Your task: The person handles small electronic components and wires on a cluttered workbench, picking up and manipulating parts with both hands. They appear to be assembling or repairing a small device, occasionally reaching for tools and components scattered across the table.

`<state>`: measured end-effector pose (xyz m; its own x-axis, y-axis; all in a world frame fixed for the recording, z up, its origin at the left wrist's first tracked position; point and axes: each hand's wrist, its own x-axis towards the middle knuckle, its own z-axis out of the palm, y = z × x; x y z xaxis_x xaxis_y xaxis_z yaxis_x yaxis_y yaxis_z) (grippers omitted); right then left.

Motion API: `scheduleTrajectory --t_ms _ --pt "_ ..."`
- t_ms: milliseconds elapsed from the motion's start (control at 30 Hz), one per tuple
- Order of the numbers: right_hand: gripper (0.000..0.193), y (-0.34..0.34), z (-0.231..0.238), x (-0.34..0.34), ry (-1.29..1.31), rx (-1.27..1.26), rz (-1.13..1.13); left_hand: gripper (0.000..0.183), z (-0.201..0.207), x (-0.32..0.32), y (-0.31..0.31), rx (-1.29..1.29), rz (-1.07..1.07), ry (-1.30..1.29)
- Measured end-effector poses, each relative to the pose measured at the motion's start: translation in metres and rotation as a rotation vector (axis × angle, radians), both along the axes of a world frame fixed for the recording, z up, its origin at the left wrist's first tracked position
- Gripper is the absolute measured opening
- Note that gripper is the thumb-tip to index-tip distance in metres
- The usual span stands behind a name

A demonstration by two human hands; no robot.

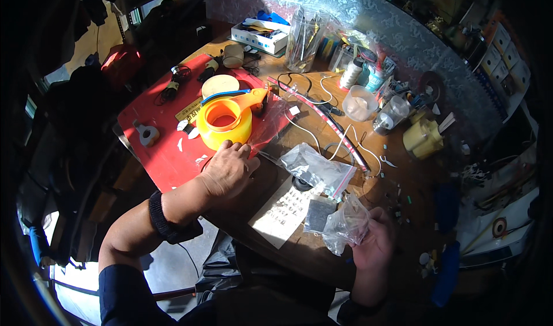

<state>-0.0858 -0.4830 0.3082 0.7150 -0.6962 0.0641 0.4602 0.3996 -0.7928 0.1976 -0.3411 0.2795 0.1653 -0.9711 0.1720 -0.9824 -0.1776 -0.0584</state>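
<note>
My left hand (226, 169) is over the near edge of the red board (152, 156), its fingers curled; whatever they may grip is hidden. Just beyond its fingertips sits a wide yellow tape roll (210, 137) on an orange tape dispenser (252, 100) with a blue strip. A shiny clear film (269, 134) lies to the right of these fingers. On the right, my right hand (375, 238) grips a crumpled clear plastic bag (347, 225) at its side. Beside that bag lie a small dark grey packet (318, 215) and a clear zip bag (319, 167).
A handwritten paper sheet (276, 219) lies at the table's near edge, next to a black round object (300, 183). White cable (308, 131) and a red-and-black strip (340, 133) cross the middle. Cups, including a clear one (360, 102), bottles and a white box (259, 39) line the back.
</note>
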Motion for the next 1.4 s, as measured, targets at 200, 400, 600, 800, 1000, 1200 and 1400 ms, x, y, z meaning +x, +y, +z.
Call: scheduleTrajectory --t_ms 200,400,600,800,1000,1200,1400 --pt "0.008 -0.002 -0.002 -0.008 0.006 -0.022 -0.008 0.025 0.058 0.024 0.043 -0.138 0.074 0.195" --pt "0.008 -0.001 -0.002 -0.006 0.007 0.045 -0.029 0.034 0.117 0.088 0.073 -0.296 0.220 -0.193" --pt "0.010 0.000 -0.005 -0.003 -0.010 0.052 -0.005 0.034 0.078 0.143 0.069 -0.250 0.220 -0.207" --pt "0.009 0.000 0.001 -0.008 0.002 0.007 -0.017 0.040 0.042 0.106 0.029 -0.276 0.149 -0.007" --pt "0.008 0.008 0.002 -0.001 0.033 0.046 -0.032 0.024 0.026 0.050 -0.062 -0.082 -0.196 0.032" --pt "0.005 0.012 0.007 -0.014 -0.062 0.057 0.010 0.038 -0.024 0.052 -0.162 -0.077 0.001 0.128" --pt "0.005 0.019 0.009 -0.030 -0.013 0.038 -0.037 0.022 -0.042 0.064 -0.180 -0.113 -0.009 0.094"
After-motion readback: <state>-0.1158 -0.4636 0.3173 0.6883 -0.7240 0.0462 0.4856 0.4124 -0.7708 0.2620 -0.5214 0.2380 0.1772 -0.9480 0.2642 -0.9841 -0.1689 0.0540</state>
